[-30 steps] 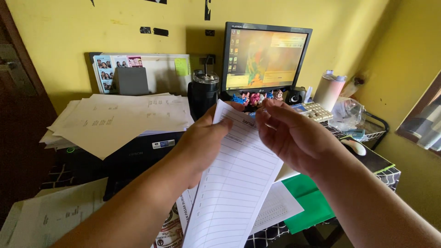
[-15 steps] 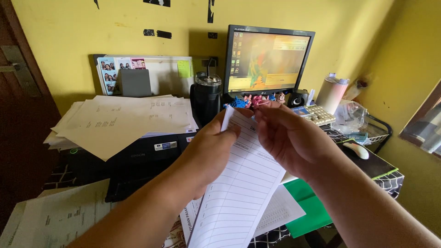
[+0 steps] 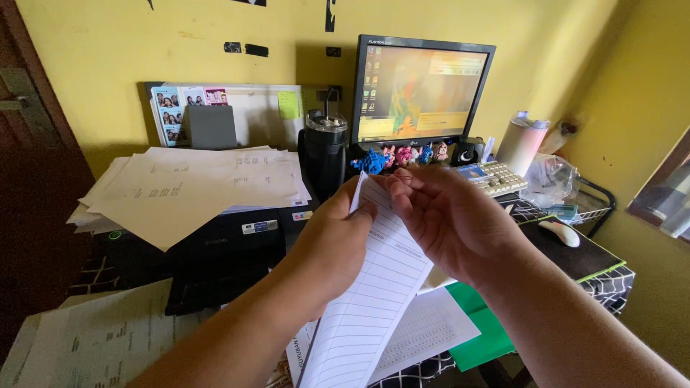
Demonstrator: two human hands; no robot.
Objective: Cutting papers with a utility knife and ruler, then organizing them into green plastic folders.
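Lined sheet (image 3: pixel 374 302) (1) pinched by 2 hands: left hand (image 3: pixel 330 248), right hand (image 3: pixel 449 219).

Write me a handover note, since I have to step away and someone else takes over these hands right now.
Left hand: grips the top left edge of the lined sheet, thumb on its front.
Right hand: pinches the same sheet's top edge, fingertips curled over it.
The sheet is held upright over the desk, above more paper forms and a green folder.
A black printer stands to the left, with a loose paper stack on top.
Done: one sheet is lifted clear of the pile.
Left: it is not yet set down anywhere.
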